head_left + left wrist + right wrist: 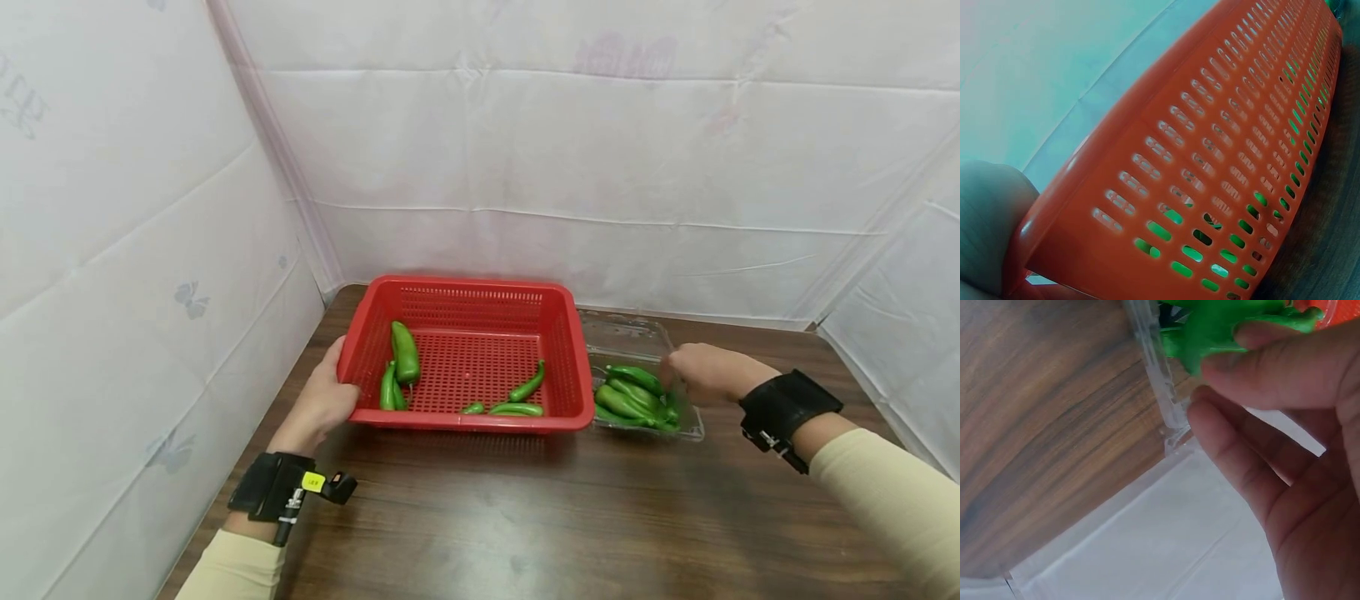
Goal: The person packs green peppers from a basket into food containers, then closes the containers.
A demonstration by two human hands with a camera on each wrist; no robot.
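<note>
Hands first: right hand (pixel 701 372) reaches into clear tray (pixel 686 421) just right of red basket (pixel 558 358), fingers (pixel 1254 381) curled on a green pepper (pixel 1216 328) at the tray's near corner; grip looks light, not fully closed. Left hand (pixel 322 400) clasps basket's left rim, thumb on the wall, steadying it. Judgement: firm up the pinch mid-body, lift w/o snagging tray lip, keep basket braced on bench (pixel 525 517). More peppers (pixel 401 367) lie inside basket. Yellow tag (pixel 312 481) on left wrist strap, txt too small to read; no other writing legible.
</note>
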